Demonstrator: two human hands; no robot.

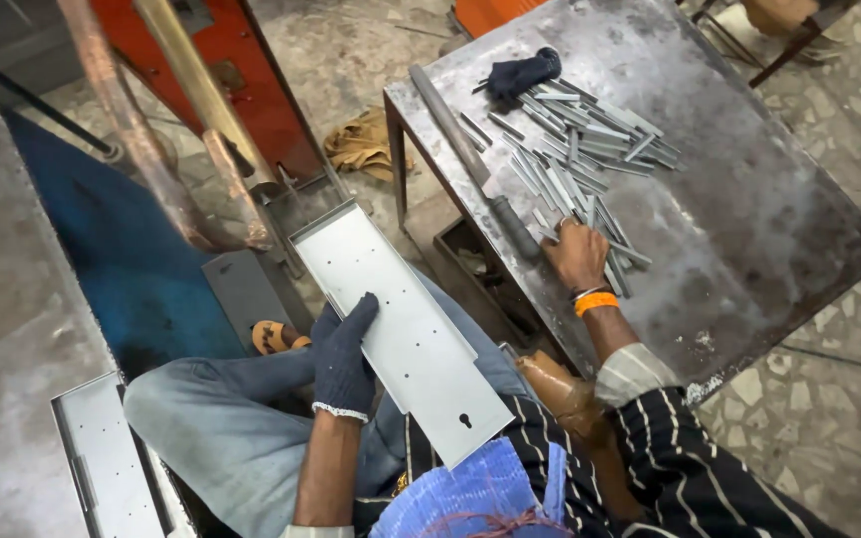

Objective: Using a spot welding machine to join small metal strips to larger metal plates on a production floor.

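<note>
Leftmost, the left hand (343, 357), in a dark knit glove, has its grip clamped on the edge of a long pale-grey sheet-metal tray (401, 329) lying across the lap. Further right, the bare right hand (577, 255) rests on the worn steel desk (749, 229), fingers closed on short grey metal strips (590, 149).

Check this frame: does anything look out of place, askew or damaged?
Only the left hand wears a dark knit glove as it holds the long grey perforated metal tray; the bare right hand reaches into loosely scattered small grey metal strips. A second dark glove lies unused on the scuffed steel table.
</note>
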